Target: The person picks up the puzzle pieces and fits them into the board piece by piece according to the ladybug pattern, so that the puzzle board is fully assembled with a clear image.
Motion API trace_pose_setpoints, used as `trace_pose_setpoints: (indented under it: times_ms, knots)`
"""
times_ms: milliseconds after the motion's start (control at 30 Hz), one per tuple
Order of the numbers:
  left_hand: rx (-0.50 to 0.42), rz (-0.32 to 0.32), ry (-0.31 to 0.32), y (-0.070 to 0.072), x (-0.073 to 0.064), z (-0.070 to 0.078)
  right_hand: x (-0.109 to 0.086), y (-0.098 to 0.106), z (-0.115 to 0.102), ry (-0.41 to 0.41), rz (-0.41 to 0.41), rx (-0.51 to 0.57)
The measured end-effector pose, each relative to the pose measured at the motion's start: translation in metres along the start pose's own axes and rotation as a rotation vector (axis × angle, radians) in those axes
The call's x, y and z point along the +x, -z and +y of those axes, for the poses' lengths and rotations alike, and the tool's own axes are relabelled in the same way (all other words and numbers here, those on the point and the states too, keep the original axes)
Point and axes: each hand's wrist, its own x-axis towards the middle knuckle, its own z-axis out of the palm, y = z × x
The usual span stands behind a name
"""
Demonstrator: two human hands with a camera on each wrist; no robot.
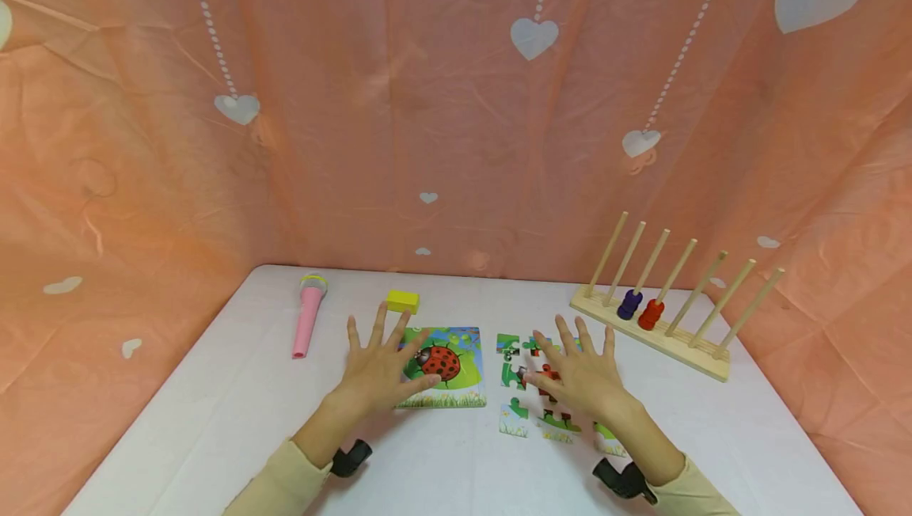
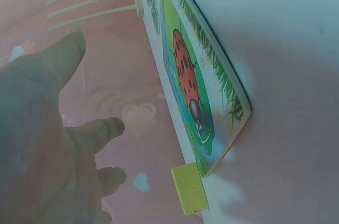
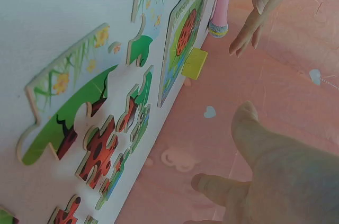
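My left hand [image 1: 378, 369] is held with fingers spread over the left edge of a ladybug picture board [image 1: 456, 385], gripping nothing. In the left wrist view the ladybug board [image 2: 183, 65] lies flat, with the hand apart from it. My right hand [image 1: 587, 373], fingers also spread, hovers over several loose jigsaw pieces [image 1: 514, 419] and hides some of them. The right wrist view shows ladybug jigsaw pieces [image 3: 98, 152] lying separately on the table, with red spotted, green and grass-printed parts.
A yellow block [image 1: 403, 301] lies behind the board. Farther left is a pink toy microphone [image 1: 308, 318]. At the back right stands a wooden peg rack [image 1: 691, 348] with purple beads [image 1: 630, 305] and red beads [image 1: 651, 315]. A pink curtain [image 1: 456, 144] hangs behind the white table [image 1: 214, 421].
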Motion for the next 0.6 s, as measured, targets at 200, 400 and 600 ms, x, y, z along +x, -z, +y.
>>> trace_pose_setpoints:
  times_ms: [200,400,600]
  knots:
    - [0.001,-0.008,0.005,0.0011,-0.0005,0.0018,-0.0007,-0.0015,0.0012,-0.005,0.001,0.001]
    - [0.005,-0.007,0.011,0.0010,-0.0005,-0.0002,-0.0002,-0.0022,0.0004,-0.005,-0.005,0.006]
    - [0.027,0.005,0.023,-0.0028,-0.0013,-0.0036,0.0009,-0.0029,0.0009,-0.005,-0.001,0.009]
